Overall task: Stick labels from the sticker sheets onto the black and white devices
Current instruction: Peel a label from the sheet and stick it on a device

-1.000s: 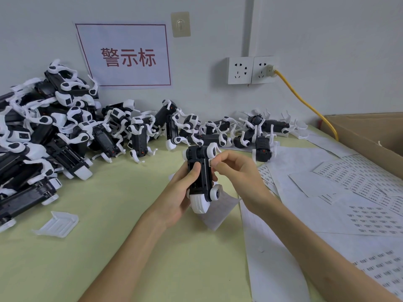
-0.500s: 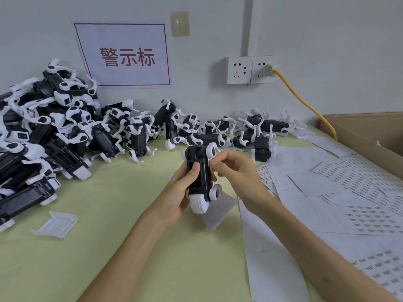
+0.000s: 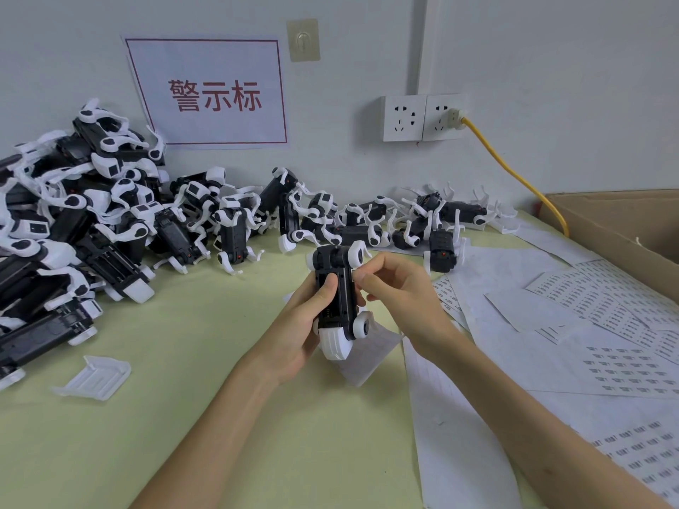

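Device [image 3: 340, 288]: black body with a white cap at its near end, held lengthwise above the tabletop [image 3: 183, 416] at mid-scene, touching only the two hands.
Left hand [image 3: 299, 326]: wrapped round the device's left side, thumb laid on the black face.
Right hand [image 3: 398, 292]: fingers curled, thumb and forefinger tips pinching at the device's right edge; whether a label sits between them cannot be told.
Loose sheet [image 3: 371, 356]: flat just under the device, one corner pointing near.
Sheets [image 3: 610, 314]: overlapping and covering the right of the tabletop, some with rows of small labels. Their left edge runs from beside the right wrist to the near frame edge.
Row [image 3: 367, 224]: devices strung along the far wall [image 3: 551, 67], just beyond the held one.
Pile [image 3: 92, 222]: devices heaped at far left, its near edge slanting toward the left frame edge.
Open room: bare tabletop between pile and sheets, widest near and left of the forearms.
Tray [image 3: 92, 376]: small clear plastic piece, alone on that bare stretch.
Box [image 3: 624, 229]: cardboard, far right, its rim bordering the sheets.
Cable [image 3: 514, 170]: yellow, running from the socket [image 3: 422, 117] down toward the box's corner.
Sign [image 3: 209, 93]: red-framed, on the wall above the pile.
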